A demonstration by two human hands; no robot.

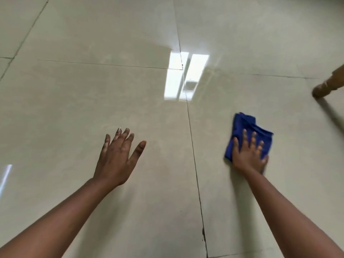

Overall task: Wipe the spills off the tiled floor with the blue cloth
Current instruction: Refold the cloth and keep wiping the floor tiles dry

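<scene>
The right hand (249, 157) is pressing flat, fingers spread, on the folded blue cloth (249, 131), lying on the tiled floor (93, 90) right of a grout line (193, 155). The left hand (117, 157) is spreading open, holding nothing. Wiping is underway; next it probably needs a firm push across.

Bare forearms, no sleeves visible

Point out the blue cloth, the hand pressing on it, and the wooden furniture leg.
blue cloth (243, 125): head view, on the folded part beyond the fingers.
right hand (248, 157): head view, on the back of the hand, flat on the cloth.
wooden furniture leg (327, 85): head view, on its lower end near the floor.
</scene>
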